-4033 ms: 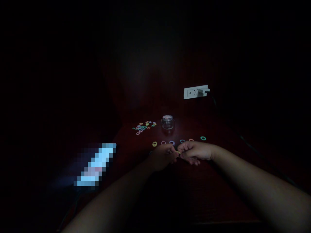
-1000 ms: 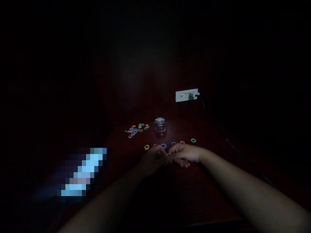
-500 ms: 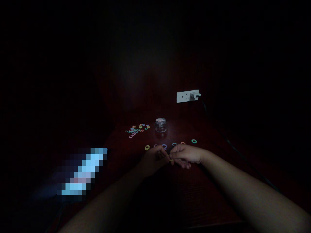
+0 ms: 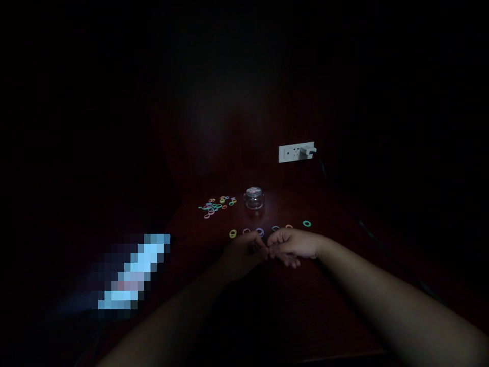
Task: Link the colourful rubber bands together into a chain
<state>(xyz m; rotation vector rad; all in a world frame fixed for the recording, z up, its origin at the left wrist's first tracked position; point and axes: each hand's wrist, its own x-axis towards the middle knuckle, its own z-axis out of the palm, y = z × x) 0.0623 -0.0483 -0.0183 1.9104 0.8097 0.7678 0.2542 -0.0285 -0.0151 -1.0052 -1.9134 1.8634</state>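
My left hand [image 4: 246, 255] and my right hand [image 4: 292, 244] meet fingertip to fingertip low over the table. Both pinch at the same spot, where a small yellowish hair tie showed a moment ago; the fingers now mostly hide it. The right hand's lower fingers stretch out loosely beneath the pinch. Just beyond the hands lies a spaced row of hair ties: yellow [image 4: 233, 234], pink [image 4: 246, 232], purple [image 4: 260, 232], blue [image 4: 275, 229], orange [image 4: 289, 227] and green [image 4: 306, 224]. The hands partly cover some of them.
A clear lidded jar [image 4: 254, 199] stands behind the row. Left of it is a loose pile of coloured hair ties [image 4: 214, 207]. A glowing, pixelated screen [image 4: 133, 272] is at the left. A white wall socket [image 4: 296, 152] holds a plug, its cable [image 4: 369, 232] running down the right side.
The yellowish hair tie between my fingertips has become hidden as the fingers closed together. Both hands stay in nearly the same place; the whole view has shifted slightly.
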